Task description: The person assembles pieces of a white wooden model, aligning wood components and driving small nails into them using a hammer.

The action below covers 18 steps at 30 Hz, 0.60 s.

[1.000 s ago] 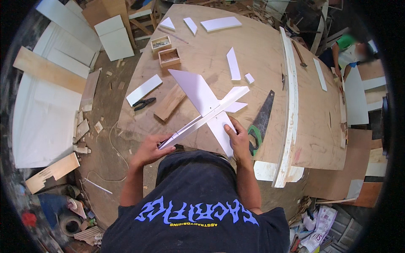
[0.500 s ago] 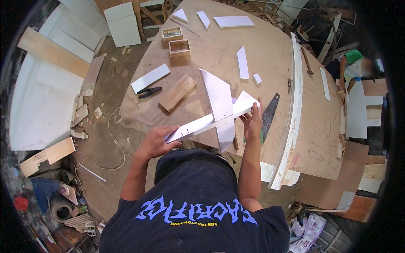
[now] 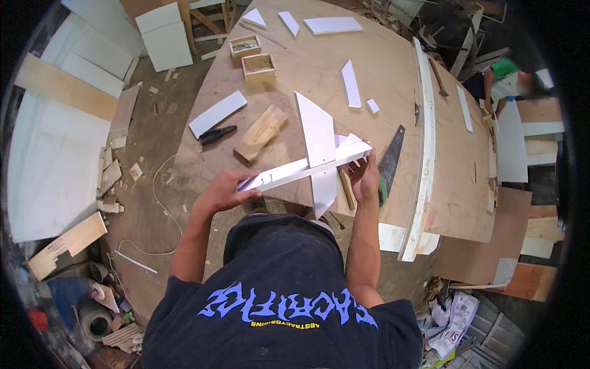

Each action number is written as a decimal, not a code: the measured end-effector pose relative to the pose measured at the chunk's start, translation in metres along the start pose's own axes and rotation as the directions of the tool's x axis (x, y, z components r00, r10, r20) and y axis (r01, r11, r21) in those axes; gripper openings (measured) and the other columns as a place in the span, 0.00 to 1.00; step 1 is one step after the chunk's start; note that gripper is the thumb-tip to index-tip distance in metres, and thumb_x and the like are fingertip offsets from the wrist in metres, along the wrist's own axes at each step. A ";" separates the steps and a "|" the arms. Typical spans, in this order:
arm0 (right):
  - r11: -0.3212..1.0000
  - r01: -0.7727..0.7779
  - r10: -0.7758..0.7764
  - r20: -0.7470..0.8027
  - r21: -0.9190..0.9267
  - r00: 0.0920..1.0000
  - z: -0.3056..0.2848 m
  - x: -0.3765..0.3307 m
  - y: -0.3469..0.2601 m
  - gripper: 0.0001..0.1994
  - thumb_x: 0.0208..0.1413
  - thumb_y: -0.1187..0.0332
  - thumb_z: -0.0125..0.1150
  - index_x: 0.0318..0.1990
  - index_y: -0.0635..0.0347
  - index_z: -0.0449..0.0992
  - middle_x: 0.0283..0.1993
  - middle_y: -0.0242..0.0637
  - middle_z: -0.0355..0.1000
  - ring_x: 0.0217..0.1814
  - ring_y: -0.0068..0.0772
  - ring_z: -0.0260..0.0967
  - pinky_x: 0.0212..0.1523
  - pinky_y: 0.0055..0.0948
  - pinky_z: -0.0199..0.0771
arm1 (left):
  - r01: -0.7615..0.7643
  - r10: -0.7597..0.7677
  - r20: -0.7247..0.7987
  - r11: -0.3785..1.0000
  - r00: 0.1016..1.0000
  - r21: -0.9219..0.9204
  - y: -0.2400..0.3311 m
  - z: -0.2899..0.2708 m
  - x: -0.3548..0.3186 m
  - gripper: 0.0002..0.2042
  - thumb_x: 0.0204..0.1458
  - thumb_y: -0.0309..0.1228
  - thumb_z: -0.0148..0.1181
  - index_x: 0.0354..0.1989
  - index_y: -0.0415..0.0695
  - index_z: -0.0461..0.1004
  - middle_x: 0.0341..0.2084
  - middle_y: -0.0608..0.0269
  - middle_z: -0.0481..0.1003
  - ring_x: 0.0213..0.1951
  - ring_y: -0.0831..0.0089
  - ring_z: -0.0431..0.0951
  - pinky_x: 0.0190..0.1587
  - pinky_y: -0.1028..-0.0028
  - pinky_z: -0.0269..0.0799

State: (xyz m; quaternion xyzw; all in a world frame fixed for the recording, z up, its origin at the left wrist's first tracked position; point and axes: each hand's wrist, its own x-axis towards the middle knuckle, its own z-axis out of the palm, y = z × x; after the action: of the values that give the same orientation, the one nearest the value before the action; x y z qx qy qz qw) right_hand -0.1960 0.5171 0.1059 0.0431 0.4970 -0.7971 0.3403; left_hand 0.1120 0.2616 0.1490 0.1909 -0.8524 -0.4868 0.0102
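Note:
Both my hands hold a white wooden assembly shaped like a model aeroplane (image 3: 289,174) above the near edge of the table. Its long bar slants up to the right, and a wide angled board (image 3: 317,134) crosses it. My left hand (image 3: 225,189) is closed around the bar's left end, thumb along the near side. My right hand (image 3: 365,178) grips the other end, where a small white fin (image 3: 350,139) stands; some of its fingers are hidden behind the piece. Close to my right hand lie a handsaw (image 3: 392,158) with a green handle and a hammer's wooden handle (image 3: 346,189), partly covered.
On the plywood table (image 3: 307,67) lie pliers (image 3: 219,134), a bare wood block (image 3: 261,132), two small wooden boxes (image 3: 259,66) and several white offcuts (image 3: 218,114). A long white plank (image 3: 424,154) crosses the right side. Another person (image 3: 507,83) works at far right.
The white assembly has turned slightly in my hands, its right end now a little lower and nearer horizontal. The whole view has shifted a bit. Both hands keep their hold.

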 end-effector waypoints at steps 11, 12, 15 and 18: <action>-0.217 -0.149 -0.483 -0.027 -0.965 0.875 -0.078 -0.034 0.126 0.35 0.55 0.61 0.74 0.70 0.53 0.68 0.60 0.46 0.70 0.61 0.56 0.69 0.59 0.58 0.69 | -0.171 0.189 -0.086 0.969 0.978 0.179 -0.046 0.015 0.015 0.30 0.44 0.42 0.78 0.56 0.44 0.79 0.38 0.47 0.80 0.42 0.43 0.80 0.44 0.53 0.76; -0.218 -0.188 -0.518 -0.050 -0.958 0.854 -0.078 -0.034 0.131 0.30 0.58 0.62 0.71 0.68 0.53 0.69 0.58 0.47 0.69 0.61 0.56 0.68 0.58 0.59 0.68 | -0.188 0.204 -0.083 0.968 0.976 0.164 -0.048 0.016 0.015 0.30 0.44 0.41 0.79 0.56 0.44 0.79 0.39 0.47 0.79 0.42 0.43 0.80 0.45 0.53 0.75; -0.214 -0.192 -0.463 -0.073 -0.958 0.883 -0.109 -0.029 0.136 0.27 0.61 0.66 0.67 0.67 0.56 0.67 0.60 0.47 0.67 0.63 0.55 0.65 0.61 0.55 0.66 | -0.209 0.211 -0.001 0.971 0.978 0.113 -0.043 0.021 0.023 0.31 0.43 0.40 0.79 0.57 0.43 0.78 0.43 0.46 0.80 0.46 0.44 0.80 0.49 0.54 0.76; 0.010 0.008 -0.472 0.003 -1.000 0.882 -0.145 -0.025 0.151 0.22 0.65 0.68 0.61 0.65 0.61 0.68 0.57 0.52 0.68 0.60 0.60 0.66 0.60 0.52 0.66 | -0.264 0.261 0.044 0.959 0.964 0.102 -0.055 0.028 0.029 0.32 0.45 0.41 0.79 0.58 0.42 0.78 0.47 0.45 0.81 0.49 0.45 0.81 0.52 0.56 0.77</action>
State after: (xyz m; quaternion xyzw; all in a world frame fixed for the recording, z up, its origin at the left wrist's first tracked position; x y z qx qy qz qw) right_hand -0.1276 0.6078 -0.0721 -0.1532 0.9517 -0.2630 0.0408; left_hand 0.0967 0.2506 0.0838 0.0690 -0.8950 -0.4377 0.0517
